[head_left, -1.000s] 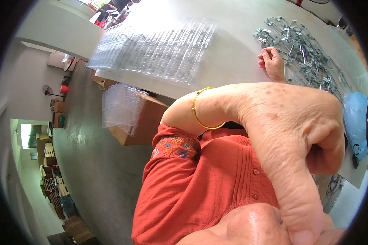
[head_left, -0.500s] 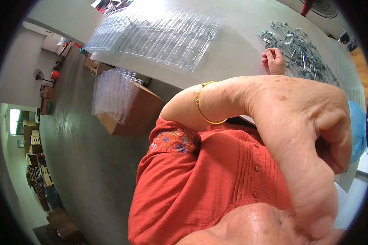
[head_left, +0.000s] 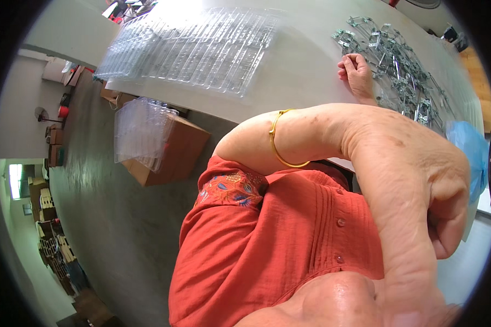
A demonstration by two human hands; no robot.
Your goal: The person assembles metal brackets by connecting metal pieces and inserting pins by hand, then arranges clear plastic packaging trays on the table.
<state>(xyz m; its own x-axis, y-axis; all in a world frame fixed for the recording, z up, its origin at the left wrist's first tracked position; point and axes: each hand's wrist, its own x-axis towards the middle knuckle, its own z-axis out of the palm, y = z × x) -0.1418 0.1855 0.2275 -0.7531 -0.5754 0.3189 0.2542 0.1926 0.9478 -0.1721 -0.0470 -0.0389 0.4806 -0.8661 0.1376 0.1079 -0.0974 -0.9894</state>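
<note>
My left hand (head_left: pixel 420 158) is raised very close to the camera. Its arm, with a gold bangle (head_left: pixel 273 136), crosses in front of my red shirt. The fingers that show are curled in, while one digit points down at the lower edge, its tip blurred. No object shows in this hand. Farther off, my right hand (head_left: pixel 358 77) rests at the table with its fingers curled together and nothing visible in them. Right beside it lies a tangled heap of small silvery-green metal pieces (head_left: pixel 398 68). The right forearm is mostly hidden behind the left one.
Clear plastic compartment trays (head_left: pixel 213 49) cover the left part of the pale table (head_left: pixel 300 65). Below its edge, an open cardboard box (head_left: pixel 180 150) holds more clear trays (head_left: pixel 139 131). A blue plastic bag (head_left: pixel 469 147) is at the right. Stacked pallets and cartons (head_left: pixel 52 240) line the far left.
The view has shifted, so the table, trays and metal pieces sit farther left. My left hand stays raised, slightly lower and to the right in the picture. My right hand remains by the heap, fingers curled.
</note>
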